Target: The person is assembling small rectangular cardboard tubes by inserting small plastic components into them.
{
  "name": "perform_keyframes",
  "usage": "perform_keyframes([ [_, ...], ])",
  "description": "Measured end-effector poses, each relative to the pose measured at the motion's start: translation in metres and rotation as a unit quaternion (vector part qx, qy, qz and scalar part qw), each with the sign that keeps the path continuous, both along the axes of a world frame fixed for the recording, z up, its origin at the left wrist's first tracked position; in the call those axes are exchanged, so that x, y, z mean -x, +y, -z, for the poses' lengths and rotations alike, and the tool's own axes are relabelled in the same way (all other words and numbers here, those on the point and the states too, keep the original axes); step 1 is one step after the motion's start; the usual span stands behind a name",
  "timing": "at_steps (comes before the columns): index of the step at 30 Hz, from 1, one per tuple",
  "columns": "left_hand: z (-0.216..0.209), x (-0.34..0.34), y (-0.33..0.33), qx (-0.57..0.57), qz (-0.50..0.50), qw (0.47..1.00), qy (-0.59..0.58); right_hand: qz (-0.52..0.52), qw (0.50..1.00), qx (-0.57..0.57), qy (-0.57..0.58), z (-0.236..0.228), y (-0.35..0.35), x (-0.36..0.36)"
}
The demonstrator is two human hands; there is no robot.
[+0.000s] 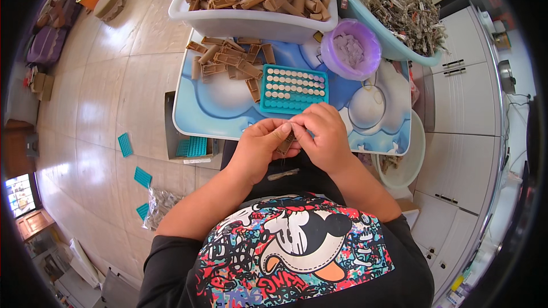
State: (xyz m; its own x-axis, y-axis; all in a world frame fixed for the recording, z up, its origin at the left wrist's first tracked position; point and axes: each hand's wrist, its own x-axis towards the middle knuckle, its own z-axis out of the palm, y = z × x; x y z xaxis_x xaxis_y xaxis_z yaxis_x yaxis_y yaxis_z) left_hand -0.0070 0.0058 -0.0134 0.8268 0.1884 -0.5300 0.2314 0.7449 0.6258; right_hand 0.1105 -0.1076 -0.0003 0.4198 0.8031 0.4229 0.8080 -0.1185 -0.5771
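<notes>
My left hand (260,145) and right hand (323,134) meet just above my lap, at the near edge of the table (217,102). Both are closed in a pinch on one small brown plastic piece (286,142): the left grip holds it from below with thumb and fingers, while the right grip presses in at its top end with the fingertips, so I judge the piece is steadied by one hand while the other works on it. Whether anything small sits between my right fingertips I cannot tell. Just beyond my knuckles lies a teal tray (294,89) with rows of pale round discs set in its pockets, close enough to reach without shifting. To its left is a loose heap of brown pieces (228,60) of the same kind, and behind that a white tub (251,20) piled with more. A purple bowl (350,49) of pale discs stands right of the tray, beside a pale blue basin (399,51) full of grey scrap. A few spare teal trays (125,144) lie on the tiled floor (103,114) to my left.
</notes>
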Motion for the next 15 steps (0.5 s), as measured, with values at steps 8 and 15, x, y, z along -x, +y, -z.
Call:
perform_keyframes([
  [8,0.005,0.003,0.015,0.049,-0.126,0.991,0.0,0.049,0.994,-0.029,-0.091,0.017,0.031,-0.027],
  [15,0.007,0.003,0.016,0.068,-0.139,0.988,-0.027,0.026,0.988,-0.024,-0.15,0.016,0.034,-0.023],
])
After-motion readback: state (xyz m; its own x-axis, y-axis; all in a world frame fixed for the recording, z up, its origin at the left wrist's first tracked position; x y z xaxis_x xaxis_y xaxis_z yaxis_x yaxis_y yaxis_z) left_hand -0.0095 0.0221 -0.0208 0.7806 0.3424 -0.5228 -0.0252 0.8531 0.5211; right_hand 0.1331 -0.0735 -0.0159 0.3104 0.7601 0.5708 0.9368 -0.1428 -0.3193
